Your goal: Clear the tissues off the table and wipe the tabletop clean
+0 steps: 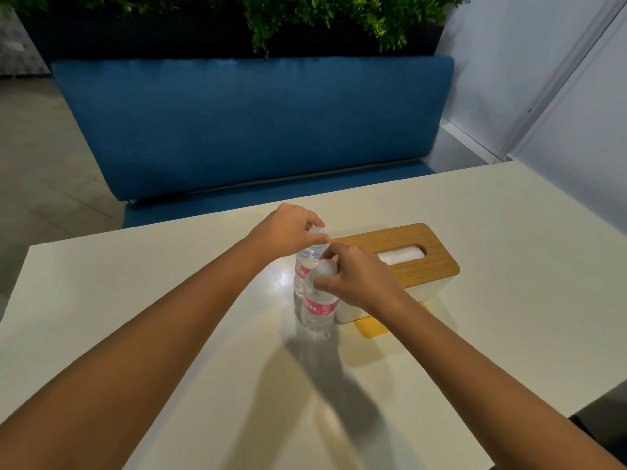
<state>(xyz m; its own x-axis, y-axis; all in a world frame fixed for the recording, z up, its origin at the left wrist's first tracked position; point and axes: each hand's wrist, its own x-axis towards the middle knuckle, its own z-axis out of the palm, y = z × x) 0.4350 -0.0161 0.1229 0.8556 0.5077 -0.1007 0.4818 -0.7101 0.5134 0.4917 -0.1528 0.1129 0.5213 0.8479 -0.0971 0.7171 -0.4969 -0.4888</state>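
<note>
Pinching caps: fingers of the left hand [288, 228] grasp the far bottle [303, 266], the right hand [359, 279] the near bottle [319, 310]. The tissue box [407, 245] sits on the desk [152, 300] just beside them; probably light and rigid, best gripped by its sides.

The bare left hand [288, 230] reaches in from the lower left, knuckles up. Its fingertips [316, 222] curl down around the farther white round plastic cap [318, 233] and pinch it from above. The bare right hand [361, 278] comes in from the lower right and pinches the nearer white round plastic cap [327, 268], with the thumb on the near side of its grip and the fingers arched over the far side (palm turned down). The two grips sit just beside each other, the left one beyond the right. The bare left forearm [152, 334] and the bare right forearm [492, 374] stretch back from the grips, wrists straight.
</note>
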